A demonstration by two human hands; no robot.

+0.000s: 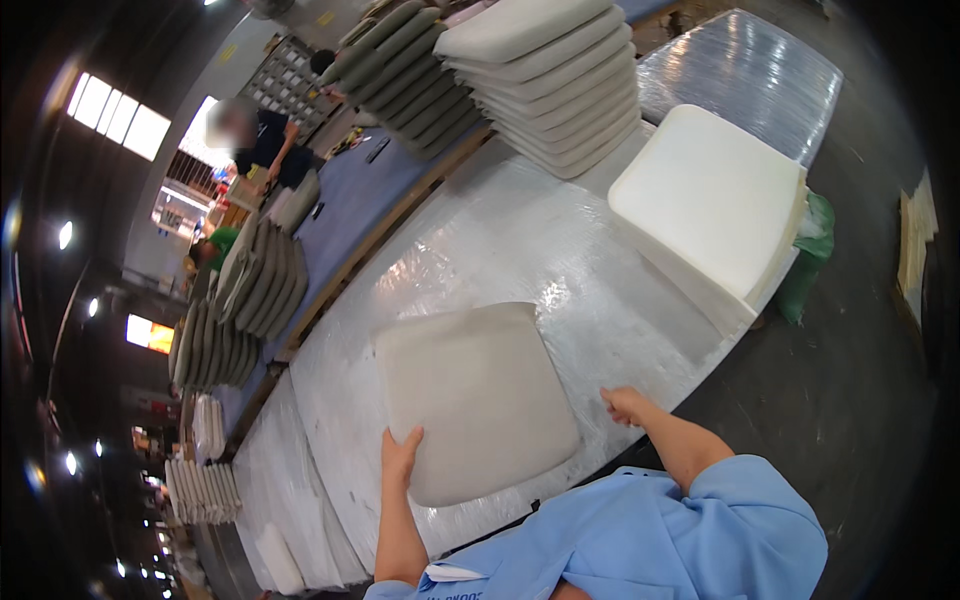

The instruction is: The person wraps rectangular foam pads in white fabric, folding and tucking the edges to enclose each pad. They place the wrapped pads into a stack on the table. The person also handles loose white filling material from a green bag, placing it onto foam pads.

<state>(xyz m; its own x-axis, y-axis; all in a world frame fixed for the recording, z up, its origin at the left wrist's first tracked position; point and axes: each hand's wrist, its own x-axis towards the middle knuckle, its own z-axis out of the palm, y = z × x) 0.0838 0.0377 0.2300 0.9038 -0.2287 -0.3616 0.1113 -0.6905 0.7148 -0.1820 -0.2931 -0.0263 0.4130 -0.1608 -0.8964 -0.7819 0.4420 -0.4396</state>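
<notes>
One grey cushion (475, 400) on the film-covered table (450, 250), near the edge on the wearer's side, broad face up. Likely put there to be within easy reach of both hands, with the table bearing its weight. Steadying it therefore probably needs only a light hold at one side.

Tall stack of pale cushions (550, 80) at the far side of the same table, faces up, one on another; presumably piled to save space. White pad (710, 200) lies on the right part of the table, well apart from the grey cushion. A blue-covered table (370, 200) runs along behind and bears more stacks; a co-worker (275, 150) is beyond it.

Pose. Left hand (400, 455): at the cushion's left edge, thumb over the top face, fingers along the side, gripping the margin; fingertips partly hidden. Forearm comes up nearly straight from the lower edge of view. Right hand (625, 405): off the cushion, to its right, over the table; fingers curled in toward the thumb. No object made out in it; cannot tell whether something small is pinched. Right elbow bent out to the side, forearm angled inward.
</notes>
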